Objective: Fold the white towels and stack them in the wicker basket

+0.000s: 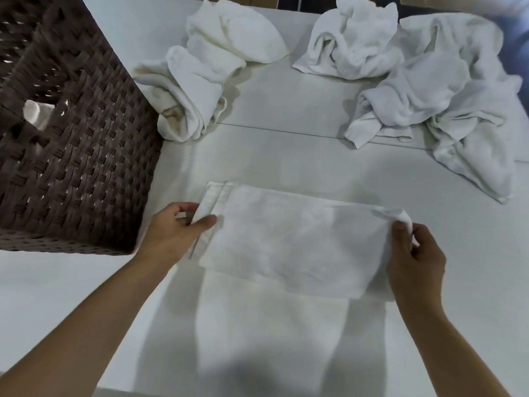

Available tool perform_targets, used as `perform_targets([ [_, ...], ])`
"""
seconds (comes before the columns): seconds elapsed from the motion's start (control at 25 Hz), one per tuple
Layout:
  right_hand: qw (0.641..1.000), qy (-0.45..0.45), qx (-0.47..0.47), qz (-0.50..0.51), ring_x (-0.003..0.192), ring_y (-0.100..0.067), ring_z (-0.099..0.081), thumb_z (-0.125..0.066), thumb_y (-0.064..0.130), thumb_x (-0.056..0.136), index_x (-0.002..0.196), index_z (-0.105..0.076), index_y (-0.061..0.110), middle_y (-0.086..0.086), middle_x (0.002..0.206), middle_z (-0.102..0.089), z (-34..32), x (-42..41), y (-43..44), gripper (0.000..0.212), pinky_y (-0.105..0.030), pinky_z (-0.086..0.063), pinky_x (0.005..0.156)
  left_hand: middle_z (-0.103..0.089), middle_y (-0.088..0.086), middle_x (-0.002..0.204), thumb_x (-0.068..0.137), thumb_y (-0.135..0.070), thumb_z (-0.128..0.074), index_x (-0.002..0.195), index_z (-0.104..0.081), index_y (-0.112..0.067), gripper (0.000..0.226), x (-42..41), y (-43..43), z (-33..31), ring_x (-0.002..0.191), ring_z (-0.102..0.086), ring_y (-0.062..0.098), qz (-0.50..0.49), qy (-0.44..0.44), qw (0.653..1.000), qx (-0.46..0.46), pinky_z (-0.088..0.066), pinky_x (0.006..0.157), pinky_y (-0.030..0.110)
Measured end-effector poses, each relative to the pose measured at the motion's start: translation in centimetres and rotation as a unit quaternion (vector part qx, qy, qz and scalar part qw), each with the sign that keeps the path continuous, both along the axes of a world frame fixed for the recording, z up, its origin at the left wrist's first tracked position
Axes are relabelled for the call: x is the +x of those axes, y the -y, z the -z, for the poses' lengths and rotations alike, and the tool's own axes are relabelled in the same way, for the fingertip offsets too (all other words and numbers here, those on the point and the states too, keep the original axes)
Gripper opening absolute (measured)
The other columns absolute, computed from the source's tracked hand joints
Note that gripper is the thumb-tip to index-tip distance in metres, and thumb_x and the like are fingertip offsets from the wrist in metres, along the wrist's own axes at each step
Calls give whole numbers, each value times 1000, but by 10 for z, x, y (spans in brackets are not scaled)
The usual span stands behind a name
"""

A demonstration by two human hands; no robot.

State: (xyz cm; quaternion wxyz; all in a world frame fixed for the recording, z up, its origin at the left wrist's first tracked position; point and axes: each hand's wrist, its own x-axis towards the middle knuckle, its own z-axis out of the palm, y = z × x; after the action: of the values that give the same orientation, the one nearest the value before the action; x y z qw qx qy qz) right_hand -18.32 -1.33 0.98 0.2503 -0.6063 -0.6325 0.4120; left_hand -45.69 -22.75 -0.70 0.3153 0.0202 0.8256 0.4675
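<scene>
A white towel [289, 242] is held stretched flat above the white table [286, 156], folded into a wide rectangle. My left hand [174, 233] pinches its left hemmed edge. My right hand [415, 259] pinches its right top corner. Under it, near the front edge, lies another flat white towel [272, 333]. The dark brown wicker basket [74, 144] stands at the left, just beside my left hand; something white shows through its weave.
Crumpled white towels lie at the back: one [206, 70] beside the basket, one [352, 41] at the centre back, and a larger heap [446, 98] at the right. A seam crosses the table between them and me.
</scene>
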Motion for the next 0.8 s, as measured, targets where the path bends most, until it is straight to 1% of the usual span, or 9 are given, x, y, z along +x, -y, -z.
perform_targets([
  [0.08,1000,6,10,-11,54,-2,-48,-50,36,104,87,-57,15,-6,69,-55,4,-4,-2,29,-27,-39,55,-75,-2,94,69,-35,-91,108,-68,-22,47,6,0,0,84,-73,15,27,-10,999,-17,-57,77,33],
  [0.16,999,12,31,-22,60,-7,-48,-50,36,104,89,-57,16,-6,71,-55,4,-6,-2,26,-29,-39,59,-74,-5,90,62,-49,-92,99,-70,-21,51,9,-4,0,81,-71,15,62,-23,996,-54,-55,73,33],
  [0.28,998,13,54,-17,64,-11,-47,-49,35,104,90,-56,17,-3,71,-53,3,-13,-6,24,-30,-39,61,-75,3,80,72,-44,-87,83,-72,-14,36,6,-10,3,74,-71,25,100,-31,991,-83,-54,66,37],
  [0.32,998,14,55,-11,64,-11,-47,-49,35,104,89,-56,17,-4,71,-53,4,-15,-8,25,-30,-39,61,-74,8,78,75,-42,-84,82,-71,-10,36,5,-8,4,72,-71,29,99,-45,991,-80,-55,66,39],
  [0.4,998,35,46,2,66,-20,-49,-49,38,104,85,-54,15,-7,71,-55,9,-19,-11,30,-34,-39,61,-68,20,79,77,-48,-79,84,-64,0,51,3,-4,5,67,-66,36,92,-91,988,-85,-53,60,42],
  [0.48,997,77,24,15,71,-29,-51,-48,44,103,85,-55,15,-4,71,-59,17,-20,-13,34,-39,-36,61,-65,23,77,83,-45,-76,82,-60,3,51,4,-1,4,69,-62,40,95,-133,980,-111,-49,55,41],
  [0.56,995,99,4,30,75,-29,-52,-48,49,102,90,-56,16,4,72,-59,22,-22,-12,36,-36,-35,67,-62,15,71,91,-36,-70,79,-57,-3,37,6,-2,2,67,-59,33,97,-156,975,-126,-42,54,35],
  [0.64,994,103,-4,45,79,-28,-51,-48,53,101,96,-55,16,9,73,-54,27,-24,-13,38,-36,-37,73,-60,4,73,96,-34,-63,82,-54,-12,27,7,-4,0,71,-57,26,107,-173,969,-139,-39,55,33],
  [0.8,989,134,-19,55,83,-29,-52,-47,59,98,98,-58,15,3,78,-55,34,-26,-23,45,-37,-39,77,-54,-5,81,101,-35,-52,96,-46,-18,19,12,-6,9,89,-51,29,107,-183,964,-160,-35,67,37],
])
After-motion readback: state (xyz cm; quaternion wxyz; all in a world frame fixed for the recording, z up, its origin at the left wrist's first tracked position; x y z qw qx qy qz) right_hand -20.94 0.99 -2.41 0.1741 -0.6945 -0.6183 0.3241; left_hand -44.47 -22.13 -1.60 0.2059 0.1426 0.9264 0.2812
